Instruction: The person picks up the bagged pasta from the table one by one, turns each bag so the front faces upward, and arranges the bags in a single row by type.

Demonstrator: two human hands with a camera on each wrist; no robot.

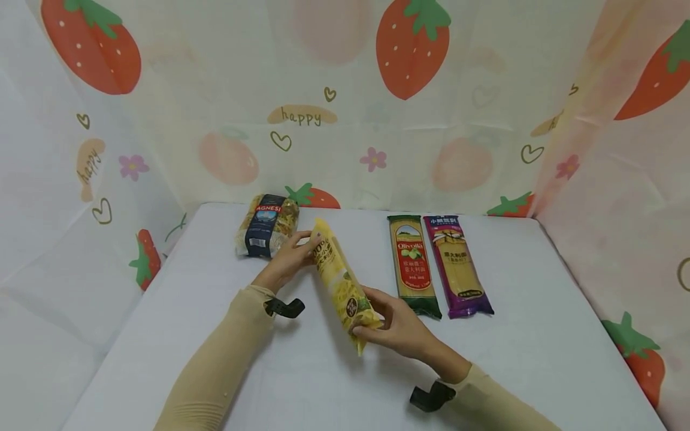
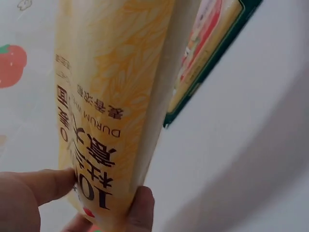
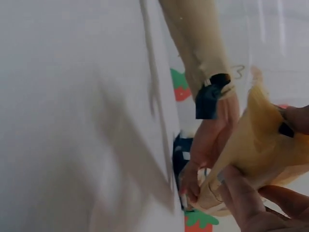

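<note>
A long yellow pasta packet (image 1: 339, 278) is held between both hands above the white table, tilted with its top toward the back left. My left hand (image 1: 291, 258) pinches its far end; in the left wrist view, thumb and fingers press both sides of the packet (image 2: 116, 121), near the printed lettering. The near end is gripped by my right hand (image 1: 396, 323), thumb on one side and fingers on the other. Just behind the left hand lies an Agnesi pasta bag (image 1: 268, 224) with a dark blue label.
To the right, a green and red Olivoila spaghetti packet (image 1: 414, 263) lies beside a purple pasta packet (image 1: 458, 266). A strawberry-print cloth (image 1: 345, 161) hangs behind the white table (image 1: 517, 359) and at its sides.
</note>
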